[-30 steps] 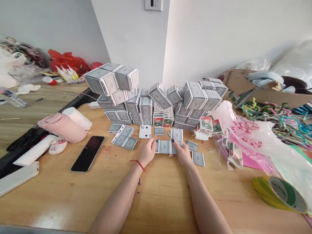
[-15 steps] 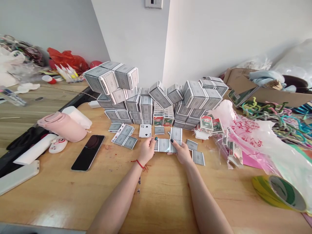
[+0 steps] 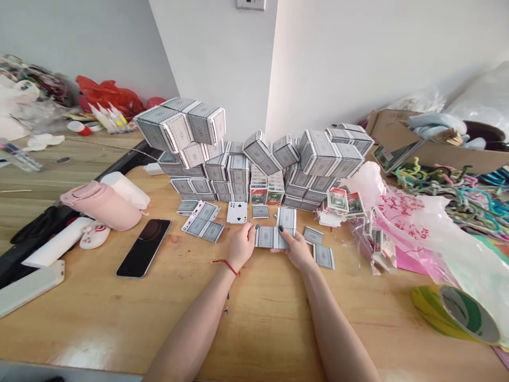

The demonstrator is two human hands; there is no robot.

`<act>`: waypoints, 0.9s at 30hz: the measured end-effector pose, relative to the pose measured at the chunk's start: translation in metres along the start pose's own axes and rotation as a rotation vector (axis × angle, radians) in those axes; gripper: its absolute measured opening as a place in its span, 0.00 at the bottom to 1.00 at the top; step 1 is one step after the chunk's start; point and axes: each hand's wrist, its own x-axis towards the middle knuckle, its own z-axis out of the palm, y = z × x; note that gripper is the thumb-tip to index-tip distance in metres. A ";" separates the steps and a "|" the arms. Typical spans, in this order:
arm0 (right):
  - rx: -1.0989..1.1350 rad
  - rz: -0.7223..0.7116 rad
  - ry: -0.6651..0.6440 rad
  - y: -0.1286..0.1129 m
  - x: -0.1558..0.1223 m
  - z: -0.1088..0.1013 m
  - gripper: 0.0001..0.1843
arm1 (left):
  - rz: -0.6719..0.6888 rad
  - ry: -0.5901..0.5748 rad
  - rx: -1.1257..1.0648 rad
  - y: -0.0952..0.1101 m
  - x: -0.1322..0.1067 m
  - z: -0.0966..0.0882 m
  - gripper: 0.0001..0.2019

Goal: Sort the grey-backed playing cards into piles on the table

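Between my hands, above the front middle of the table, are playing cards (image 3: 267, 237) with grey patterned backs, some crosswise and one upright. My left hand (image 3: 242, 245) pinches their left end, thumb on top. On the right, my right hand (image 3: 296, 246) grips them with its thumb across the backs and fingers underneath. Just beyond lie face-up cards (image 3: 237, 212) and a small face-down card (image 3: 260, 211). Joined cards (image 3: 204, 223) rest to the left, and folded cards (image 3: 324, 257) to the right. Behind stands a wall of card cubes (image 3: 238, 175).
Card boxes (image 3: 338, 200) sit at the wall's right end. A phone (image 3: 143, 248) and a pink bottle (image 3: 103, 207) lie on the left. At right are a tape roll (image 3: 455, 314), plastic bags (image 3: 409, 212), pipe cleaners (image 3: 441, 185) and a cardboard box (image 3: 421, 148).
My left hand has shifted slightly right along the held cards, and their left end is now more covered. My right hand keeps nearly the same place.
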 end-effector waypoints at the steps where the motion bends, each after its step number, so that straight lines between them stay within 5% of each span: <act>1: 0.005 0.008 -0.007 0.000 0.000 0.000 0.19 | 0.008 -0.002 0.025 0.000 0.000 0.000 0.12; 27: -0.102 -0.066 0.051 0.006 0.000 0.000 0.17 | 0.109 0.059 0.168 0.000 -0.006 -0.005 0.14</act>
